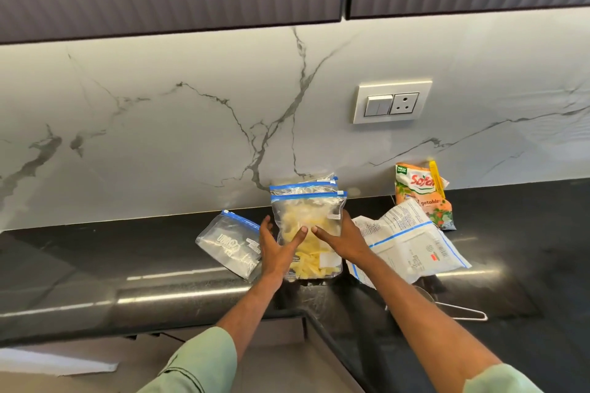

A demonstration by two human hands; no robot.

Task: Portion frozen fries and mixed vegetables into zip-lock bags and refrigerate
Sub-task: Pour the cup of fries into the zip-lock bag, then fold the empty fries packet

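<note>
The crinkled, clear zip-lock bag of fries (306, 210) is held upright near the rounded front edge of the glossy dark surface (95, 258). It is gripped at both sides by the left hand (277, 252) and the right hand (343, 239), with the fingers curled round it. A flat clear bag (226, 239) lies just left and a white printed pack (412, 242) just right.

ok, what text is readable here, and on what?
"Sofa" (cut off), red script: vegetable packet.
"getable" (partial): same packet, lower down.
"NEW PACK", roughly: its green corner badge.
Unreadable: white lettering on the empty zip-lock bag.
Too small: print on the white pack.
Blurred: labels on the fries bag.
</note>
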